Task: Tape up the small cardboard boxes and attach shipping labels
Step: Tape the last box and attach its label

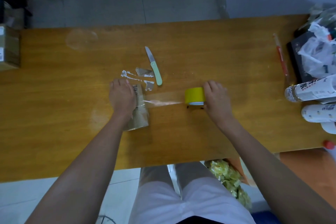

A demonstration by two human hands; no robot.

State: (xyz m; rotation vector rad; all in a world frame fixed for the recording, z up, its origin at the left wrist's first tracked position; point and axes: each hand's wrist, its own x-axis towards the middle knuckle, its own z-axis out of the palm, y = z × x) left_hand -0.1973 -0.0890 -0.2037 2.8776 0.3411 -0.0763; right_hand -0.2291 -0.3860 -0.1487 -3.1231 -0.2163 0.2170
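Note:
A small brown cardboard box [141,114] lies on the wooden table [200,51] left of centre. My left hand [121,96] presses flat on its top and hides most of that face. A yellow tape roll [194,95] stands on edge to the right, and my right hand [216,98] grips it from the right side. A clear strip of tape [163,101] stretches from the roll to the box, catching the light.
A folding knife [154,67] with a pale green handle lies open just beyond the box, beside torn tape scraps [140,76]. Bottles [312,92], plastic bags and a red stick [281,56] crowd the right end. Another cardboard box [9,49] sits at the far left edge.

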